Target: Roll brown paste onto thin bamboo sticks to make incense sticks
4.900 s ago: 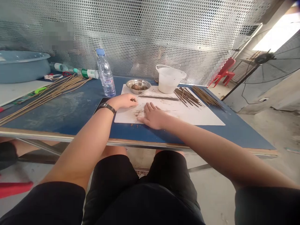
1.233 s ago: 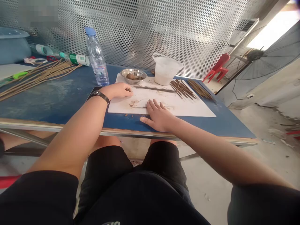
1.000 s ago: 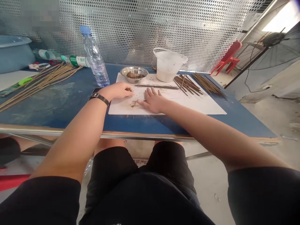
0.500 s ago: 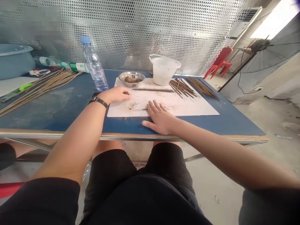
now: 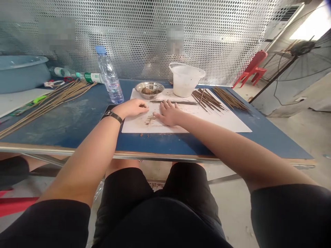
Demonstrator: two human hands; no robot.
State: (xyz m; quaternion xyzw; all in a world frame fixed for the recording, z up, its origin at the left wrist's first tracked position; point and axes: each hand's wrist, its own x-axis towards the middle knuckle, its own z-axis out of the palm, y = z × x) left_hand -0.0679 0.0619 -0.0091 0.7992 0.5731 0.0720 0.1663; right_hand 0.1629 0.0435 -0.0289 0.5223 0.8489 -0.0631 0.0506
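Note:
My right hand (image 5: 169,113) lies flat on a white board (image 5: 219,120), fingers stretched forward over a thin stick (image 5: 194,113) that is mostly hidden beneath the palm. To its left, my left hand (image 5: 134,107) rests at the board's left side with fingers curled together; a dark bit shows at the fingertips, too small to name. Brown crumbs (image 5: 148,120) are scattered between the hands. Just beyond my right fingertips lie several thin dark sticks (image 5: 186,102) side by side. Behind them stands a metal bowl (image 5: 139,90) holding a brown lump (image 5: 148,91).
A white plastic bucket (image 5: 184,82) stands at the board's back edge. Right of it lie brown-coated sticks (image 5: 208,100) and another bundle (image 5: 230,98). At left are a water bottle (image 5: 111,82), long tan sticks (image 5: 59,98) and a blue basin (image 5: 23,74). A perforated metal screen (image 5: 134,41) rises behind.
My right hand has slid forward, away from me, from the board's near edge to its middle, over the thin stick. My left hand keeps nearly the same place and stays curled.

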